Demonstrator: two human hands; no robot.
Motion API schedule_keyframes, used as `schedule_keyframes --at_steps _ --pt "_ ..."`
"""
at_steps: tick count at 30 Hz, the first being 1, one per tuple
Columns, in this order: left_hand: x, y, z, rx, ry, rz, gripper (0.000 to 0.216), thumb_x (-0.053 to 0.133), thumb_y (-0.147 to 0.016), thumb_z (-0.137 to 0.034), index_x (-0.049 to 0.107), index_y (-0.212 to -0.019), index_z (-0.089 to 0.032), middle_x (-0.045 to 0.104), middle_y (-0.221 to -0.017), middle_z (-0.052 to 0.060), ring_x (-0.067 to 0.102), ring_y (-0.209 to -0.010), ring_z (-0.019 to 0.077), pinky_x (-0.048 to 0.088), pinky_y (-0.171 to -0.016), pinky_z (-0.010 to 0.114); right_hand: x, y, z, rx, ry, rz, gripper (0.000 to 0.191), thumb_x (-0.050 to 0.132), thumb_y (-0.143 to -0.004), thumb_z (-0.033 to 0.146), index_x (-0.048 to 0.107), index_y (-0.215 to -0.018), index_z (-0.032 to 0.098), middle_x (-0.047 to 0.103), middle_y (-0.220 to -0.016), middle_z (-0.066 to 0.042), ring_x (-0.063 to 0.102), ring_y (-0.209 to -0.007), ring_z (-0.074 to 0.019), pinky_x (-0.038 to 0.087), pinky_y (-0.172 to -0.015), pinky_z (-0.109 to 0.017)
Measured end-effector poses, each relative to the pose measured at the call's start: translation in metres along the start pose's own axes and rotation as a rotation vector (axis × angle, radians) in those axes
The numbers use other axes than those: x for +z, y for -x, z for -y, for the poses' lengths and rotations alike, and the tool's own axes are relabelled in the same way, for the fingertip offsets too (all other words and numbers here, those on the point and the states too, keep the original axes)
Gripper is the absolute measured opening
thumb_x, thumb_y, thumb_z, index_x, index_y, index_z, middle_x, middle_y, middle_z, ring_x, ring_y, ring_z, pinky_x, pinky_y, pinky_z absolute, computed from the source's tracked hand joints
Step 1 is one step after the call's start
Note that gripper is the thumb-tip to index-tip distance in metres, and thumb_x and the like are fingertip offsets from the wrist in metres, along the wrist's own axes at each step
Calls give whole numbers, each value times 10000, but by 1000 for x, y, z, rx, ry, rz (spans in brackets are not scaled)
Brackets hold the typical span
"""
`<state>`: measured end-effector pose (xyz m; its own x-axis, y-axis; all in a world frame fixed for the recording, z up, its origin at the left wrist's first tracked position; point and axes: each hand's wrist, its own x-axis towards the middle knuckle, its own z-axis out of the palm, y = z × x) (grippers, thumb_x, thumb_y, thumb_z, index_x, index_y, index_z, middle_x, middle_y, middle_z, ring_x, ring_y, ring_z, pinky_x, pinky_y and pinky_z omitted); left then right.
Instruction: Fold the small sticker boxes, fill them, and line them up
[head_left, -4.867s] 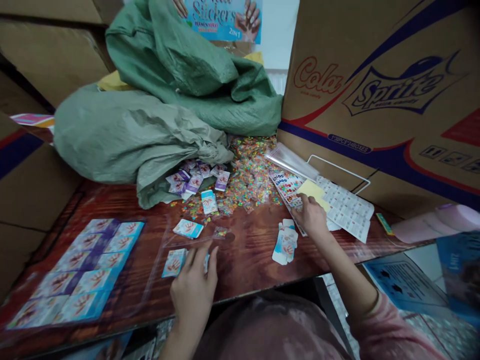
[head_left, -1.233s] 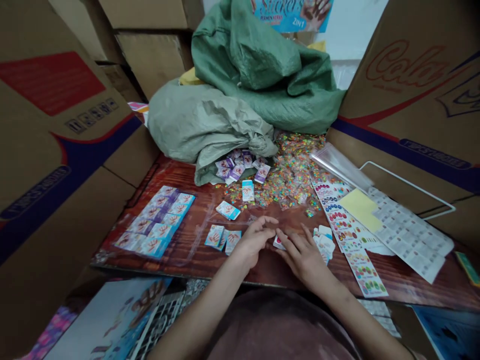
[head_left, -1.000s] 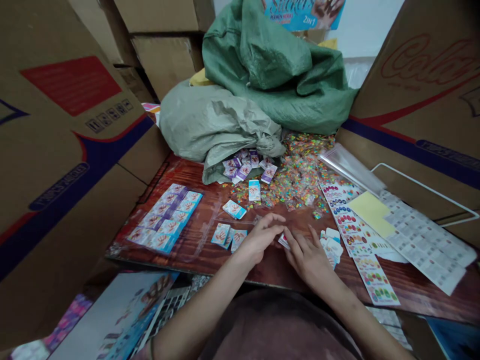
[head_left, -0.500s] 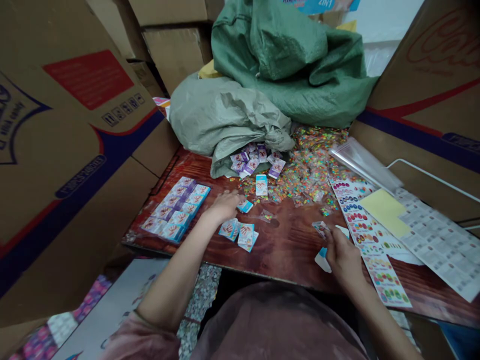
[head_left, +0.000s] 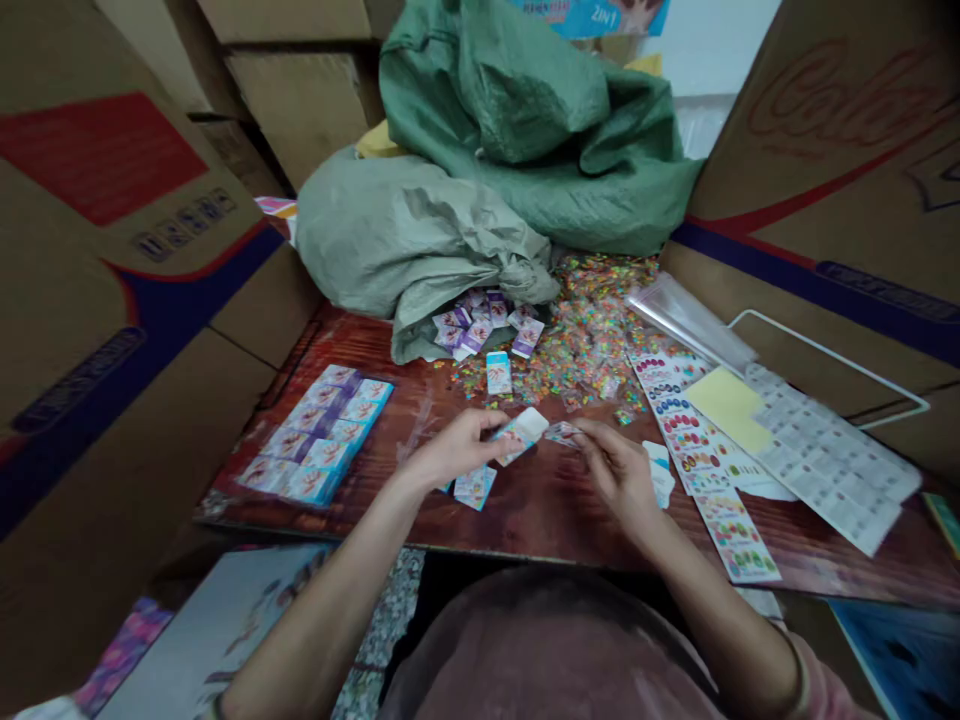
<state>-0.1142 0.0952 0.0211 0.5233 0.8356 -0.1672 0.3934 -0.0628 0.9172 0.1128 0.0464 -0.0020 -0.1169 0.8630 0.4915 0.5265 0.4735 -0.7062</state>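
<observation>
My left hand (head_left: 459, 450) is closed on a small blue-and-white candy box (head_left: 522, 434), its white end flap pointing right. Close to that flap, my right hand (head_left: 621, 478) pinches a small printed slip or sachet (head_left: 561, 432); its exact kind is unclear. Below my left hand lies another small box (head_left: 475, 488), partly covered. A blue-topped box (head_left: 498, 373) lies beyond my hands, beside spilled purple boxes (head_left: 480, 330). White-and-blue pieces of card (head_left: 658, 474) lie just right of my right hand.
Rows of purple and blue boxes (head_left: 322, 435) occupy the table's left. Colourful candy packets (head_left: 600, 330) spread in front of a grey sack (head_left: 420, 225) and a green sack (head_left: 525, 110). Sticker sheets (head_left: 686, 440) lie right. Large cartons (head_left: 817, 190) flank the table.
My left hand has picked up a small box from the table and moved right with it. My right hand has brought the printed slip leftward, close to the box's end.
</observation>
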Motion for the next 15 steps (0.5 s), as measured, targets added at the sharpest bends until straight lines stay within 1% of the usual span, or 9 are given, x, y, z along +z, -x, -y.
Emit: schedule_keyframes --at_steps 2,5,7,9,10,11,13,15 --pt "16 4 -10 -29 108 31 299 633 -787 -413 666 -849 -122 621 -713 -1 536 -654 129 395 -601 211 0 -3 1 -39 25 52 240 445 -929 203 640 -1068 212 725 -968 -64 691 -854 -184 544 -757 -288" --pt "36 9 -16 -71 181 -19 311 620 -796 -410 669 -882 -115 638 -756 10 543 -691 136 398 -633 219 -9 -3 0 -29 136 194 291 407 -921 150 619 -1115 195 716 -992 -83 684 -876 -195 526 -761 -295" --pt "51 11 -13 -74 161 -62 293 615 -797 -396 678 -889 -125 657 -787 17 558 -720 149 404 -655 225 -20 -1 -2 6 184 378 271 403 -919 136 628 -1058 194 718 -945 -76 682 -841 -192 505 -730 -278" --pt "69 14 -8 -79 102 -98 252 624 -784 -375 689 -858 -143 667 -776 14 568 -729 160 403 -656 225 -28 3 -3 25 175 599 225 406 -935 160 628 -938 199 712 -849 -53 677 -789 -179 476 -692 -250" --pt "78 16 -4 -86 79 -110 236 629 -778 -368 693 -848 -151 671 -771 14 572 -736 165 404 -660 225 -30 6 -3 38 170 680 209 409 -943 175 614 -905 196 705 -814 -46 675 -769 -173 461 -671 -237" --pt "88 18 -1 -93 77 -135 235 626 -778 -372 695 -847 -158 673 -769 15 575 -740 170 407 -659 226 -31 9 -3 57 181 730 187 412 -947 183 596 -913 190 699 -793 -45 674 -751 -172 444 -646 -229" --pt "104 21 6 -110 143 -175 256 617 -787 -390 693 -867 -158 679 -787 23 581 -752 174 417 -665 230 -27 17 -3 99 265 752 158 416 -941 165 550 -1023 165 696 -781 -57 672 -713 -179 406 -591 -225" --pt "114 25 12 -126 267 -187 271 621 -788 -395 685 -877 -147 678 -801 30 584 -757 173 425 -669 233 -20 21 -2 97 369 751 206 418 -936 156 498 -1125 137 690 -756 -68 664 -659 -192 371 -547 -232"
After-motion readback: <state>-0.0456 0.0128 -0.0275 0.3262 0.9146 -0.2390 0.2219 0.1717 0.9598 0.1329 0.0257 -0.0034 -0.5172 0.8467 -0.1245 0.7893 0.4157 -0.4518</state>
